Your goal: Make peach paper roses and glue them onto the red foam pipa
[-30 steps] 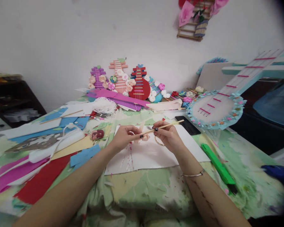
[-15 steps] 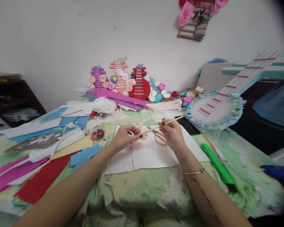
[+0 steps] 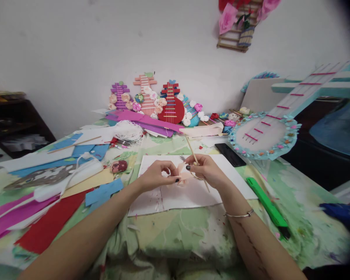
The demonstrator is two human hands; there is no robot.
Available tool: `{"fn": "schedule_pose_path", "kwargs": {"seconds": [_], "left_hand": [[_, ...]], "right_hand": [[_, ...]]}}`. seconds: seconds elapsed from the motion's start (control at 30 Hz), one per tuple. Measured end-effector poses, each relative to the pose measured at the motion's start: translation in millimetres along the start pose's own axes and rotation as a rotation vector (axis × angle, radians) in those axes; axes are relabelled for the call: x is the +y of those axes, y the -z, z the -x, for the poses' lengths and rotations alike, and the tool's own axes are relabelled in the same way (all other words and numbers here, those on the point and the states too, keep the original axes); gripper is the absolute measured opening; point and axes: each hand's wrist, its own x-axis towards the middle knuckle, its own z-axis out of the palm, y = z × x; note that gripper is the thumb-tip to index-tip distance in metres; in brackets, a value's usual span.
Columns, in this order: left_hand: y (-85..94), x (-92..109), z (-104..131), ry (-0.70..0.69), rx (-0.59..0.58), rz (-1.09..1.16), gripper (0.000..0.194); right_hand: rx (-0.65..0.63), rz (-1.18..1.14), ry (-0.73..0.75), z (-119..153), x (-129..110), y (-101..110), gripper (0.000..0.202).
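- The left hand (image 3: 159, 175) had its grip closed on the edge of some pale paper (image 3: 184, 178), thumb and finger pinching it.
- The right hand (image 3: 207, 169) gripped a thin stick (image 3: 190, 145), which slanted through the fingers, its upper end leaning away and its lower end pointing back toward the wearer.
- The pale paper sat between both hands, above the white sheet (image 3: 172, 202); whether the right fingertips also pressed it could not be told.
- Scissors (image 3: 182, 158) lay on the sheet, mostly hidden by the right hand.
- The sheet rested on the cloth-covered worktop (image 3: 198, 235).
- Just beyond its right side lay a phone (image 3: 230, 154), with a green cutter (image 3: 266, 206) nearer the wearer.
- Blue strips (image 3: 103, 192) and red paper (image 3: 48, 225) lay to the left.
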Motion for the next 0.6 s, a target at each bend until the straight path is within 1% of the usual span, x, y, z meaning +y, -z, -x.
{"fn": "schedule_pose_path", "kwargs": {"seconds": [0.1, 0.2, 0.4, 0.5, 0.6], "left_hand": [[0.7, -1.4, 0.3, 0.007, -0.025, 0.044, 0.021], [0.8, -3.1, 0.6, 0.004, -0.052, 0.091, 0.021], [-0.4, -2.4, 1.7, -0.009, -0.131, 0.157, 0.022], [-0.6, -2.3, 2.3, -0.019, -0.168, 0.155, 0.022], [-1.2, -2.9, 2.4, -0.023, -0.186, 0.168, 0.023]], "right_hand": [[-0.068, 0.013, 0.039, 1.0, 0.9, -7.3, 0.024], [-0.104, 0.007, 0.06, 1.2, 0.6, -6.1, 0.023], [-0.172, 0.002, 0.049, 0.7, 2.6, -4.0, 0.021], [-0.197, 0.02, 0.043, 0.5, 3.5, -4.5, 0.023], [-0.193, 0.062, 0.034, 1.3, 2.4, -5.1, 0.024]]}}
